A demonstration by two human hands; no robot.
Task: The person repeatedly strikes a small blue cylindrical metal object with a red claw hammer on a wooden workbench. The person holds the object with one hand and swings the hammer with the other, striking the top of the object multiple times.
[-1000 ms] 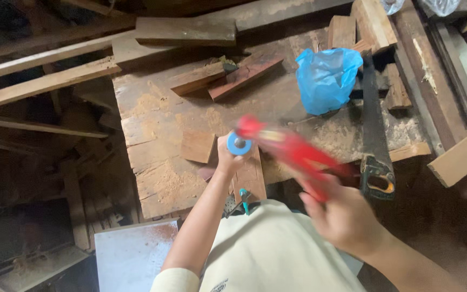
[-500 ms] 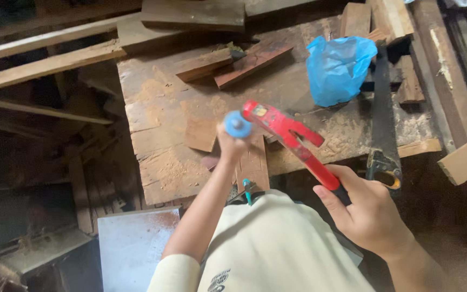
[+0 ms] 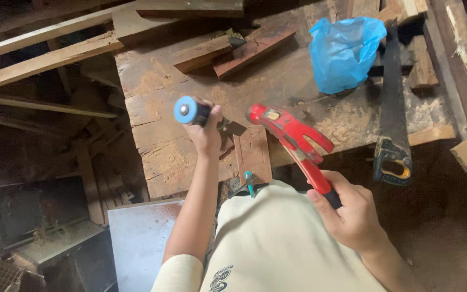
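We see the left hand (image 3: 207, 132) closed around a chisel (image 3: 198, 114); its blue-capped handle end points up toward the camera, just above the knuckles. The blade shows at the hand's right side, its tip down at a small wood piece (image 3: 252, 153) lying on the surface (image 3: 158, 97). We cannot tell whether the tip touches the wood.

The right hand (image 3: 352, 213) is closed around the black grip of a red hammer (image 3: 293, 135). The handle runs up and left from that hand; the head hangs just right of the left hand, near the chisel but apart from it, above the wood piece. The claw juts to the right, roughly midway between the two hands.

Beyond both hands, on the far part of the surface, lie two wood offcuts (image 3: 233, 48), side by side. Up and right of the hammer head sits a blue plastic bag (image 3: 344, 51). Right of the right hand, a handsaw (image 3: 393, 108) lies with its blade pointing away and its handle at the near edge.

Below the left forearm stands a pale metal sheet (image 3: 139, 243).
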